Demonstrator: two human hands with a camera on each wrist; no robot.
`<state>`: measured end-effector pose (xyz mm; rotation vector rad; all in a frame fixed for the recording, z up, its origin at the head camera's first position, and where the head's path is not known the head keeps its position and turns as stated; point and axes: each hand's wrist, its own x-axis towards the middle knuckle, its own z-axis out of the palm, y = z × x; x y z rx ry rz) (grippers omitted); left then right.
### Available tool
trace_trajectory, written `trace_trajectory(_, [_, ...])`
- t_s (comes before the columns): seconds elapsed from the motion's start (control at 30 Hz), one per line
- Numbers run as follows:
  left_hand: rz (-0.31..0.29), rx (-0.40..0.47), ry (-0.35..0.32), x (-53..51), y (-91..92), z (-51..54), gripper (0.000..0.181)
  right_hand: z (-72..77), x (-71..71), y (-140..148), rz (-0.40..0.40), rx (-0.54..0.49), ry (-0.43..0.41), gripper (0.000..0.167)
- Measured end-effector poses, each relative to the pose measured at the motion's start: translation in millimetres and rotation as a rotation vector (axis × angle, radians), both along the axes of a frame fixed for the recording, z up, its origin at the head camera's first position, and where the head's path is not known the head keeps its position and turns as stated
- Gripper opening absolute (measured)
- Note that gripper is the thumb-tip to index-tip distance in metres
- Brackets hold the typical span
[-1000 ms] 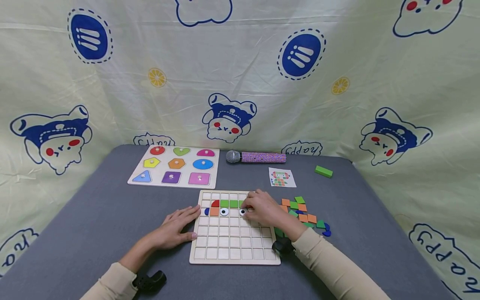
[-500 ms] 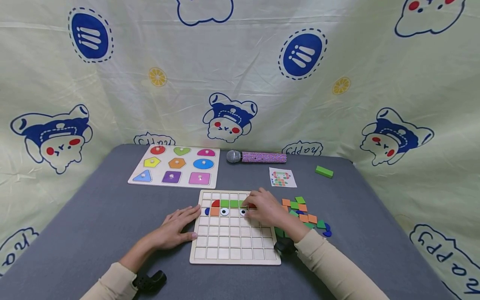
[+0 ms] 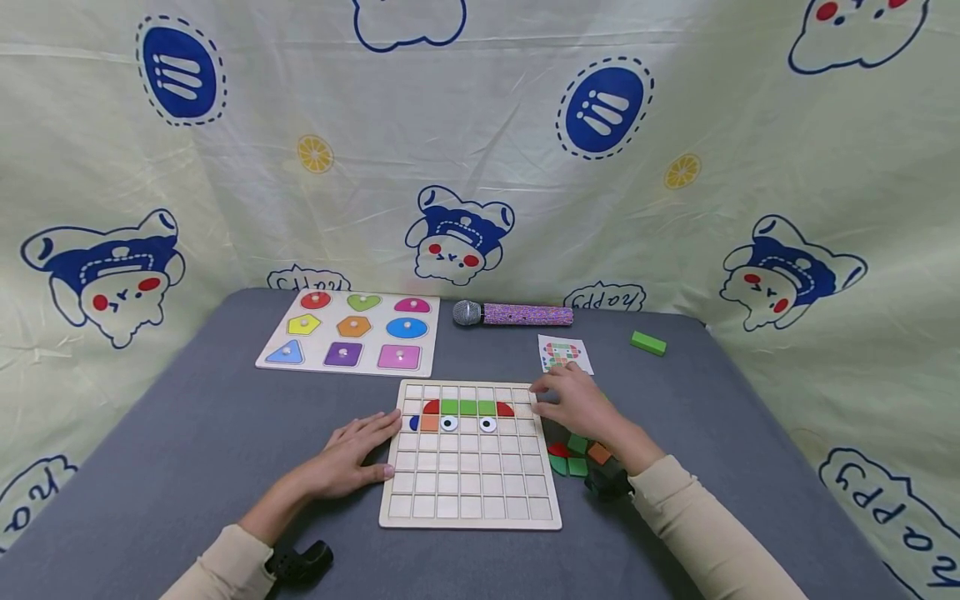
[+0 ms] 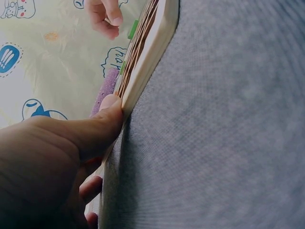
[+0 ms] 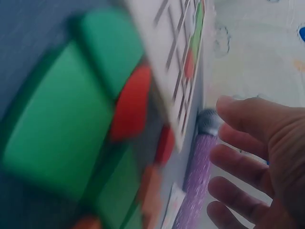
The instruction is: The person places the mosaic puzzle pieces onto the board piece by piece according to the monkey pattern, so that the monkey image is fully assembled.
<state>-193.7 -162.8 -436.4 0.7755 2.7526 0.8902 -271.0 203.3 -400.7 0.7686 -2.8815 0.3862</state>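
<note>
1. Right hand [image 3: 577, 407]: on my feed its fingers stand apart, loosely bent, at the far right corner of the grid board [image 3: 470, 483]; whether they touch it I cannot tell.
2. Left hand [image 3: 341, 458]: I see it spread, fingers extended, fingertips and thumb resting against the grid board's left edge.
3. Grid board: lies flat, about midway between the left and right edges of the grey table [image 3: 187, 450]. In its 2nd row from the far edge I count 3 green squares [image 3: 468, 407] between 2 red pieces [image 3: 431, 407]; in its 3rd, 1 blue piece [image 3: 413, 423], 1 orange square [image 3: 429, 423] and 2 eye pieces [image 3: 448, 423].
4. Loose pieces [image 3: 577, 467]: green, red and orange, beside the grid board's right edge, partly hidden by the right arm.
5. Picture card [image 3: 564, 350]: beyond the grid board's far right corner.
6. Microphone [image 3: 525, 315]: along the table's far edge.
7. Shape board [image 3: 378, 333]: at the table's far left corner.
8. Green block [image 3: 648, 343]: near the table's far right corner.
</note>
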Motion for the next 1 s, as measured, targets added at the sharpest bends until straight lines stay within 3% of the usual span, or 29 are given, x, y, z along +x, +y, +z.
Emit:
trace_trajectory(0.23, [0.008, -0.002, -0.013, -0.3, 0.3, -0.2, 0.070, -5.7, -4.6, 29.7, -0.104, -0.010, -0.083, 0.027])
trace_trajectory(0.37, [0.007, 0.000, -0.016, -0.3, 0.2, -0.1, 0.070, -8.5, -6.7, 43.2, -0.136, 0.015, -0.085, 0.026])
trace_trajectory(1.0, [0.011, -0.002, -0.018, -1.0, 0.5, -0.4, 0.070, -14.8, -7.9, 57.8, -0.173, 0.066, -0.099, 0.025])
